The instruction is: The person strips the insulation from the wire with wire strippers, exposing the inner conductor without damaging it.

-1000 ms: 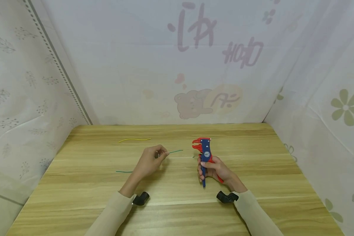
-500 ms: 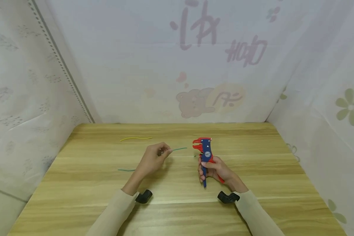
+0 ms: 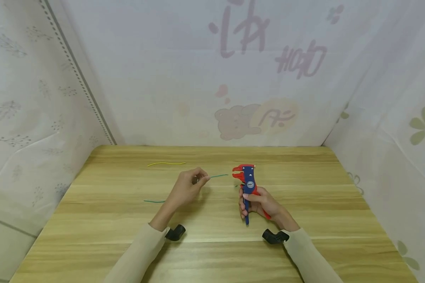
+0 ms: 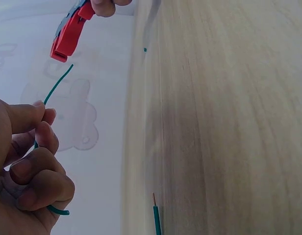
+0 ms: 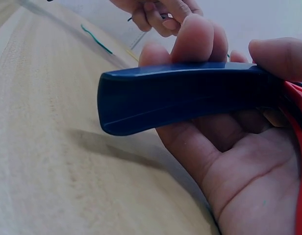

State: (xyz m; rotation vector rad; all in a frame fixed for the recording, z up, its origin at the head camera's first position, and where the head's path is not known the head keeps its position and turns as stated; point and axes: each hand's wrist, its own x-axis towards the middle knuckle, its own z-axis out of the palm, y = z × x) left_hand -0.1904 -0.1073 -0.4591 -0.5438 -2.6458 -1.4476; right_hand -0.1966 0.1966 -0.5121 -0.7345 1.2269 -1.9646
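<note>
My left hand (image 3: pixel 185 190) pinches a thin green wire (image 3: pixel 219 175) between thumb and fingers. The wire's free end points right, a short gap from the stripper's red jaws. In the left wrist view its other end (image 4: pixel 60 211) comes out below the curled fingers. My right hand (image 3: pixel 265 203) grips a blue and red wire stripper (image 3: pixel 249 177) upright by its handles, jaws facing left and parted. The right wrist view shows the blue handle (image 5: pixel 180 95) across the fingers. A second green wire (image 3: pixel 154 201) lies by my left wrist; bare copper (image 4: pixel 154 199) shows at one end.
A yellow wire (image 3: pixel 166 163) lies toward the back left of the wooden table (image 3: pixel 219 259). A tiny green piece (image 4: pixel 145 49) rests on the tabletop, left of the stripper in the head view. Patterned cloth (image 3: pixel 163 78) hangs behind the table and at both sides.
My left hand has moved right and slightly farther away with the green wire, narrowing the gap to the stripper jaws. The right hand and stripper stay nearly still. The head view has shifted slightly.
</note>
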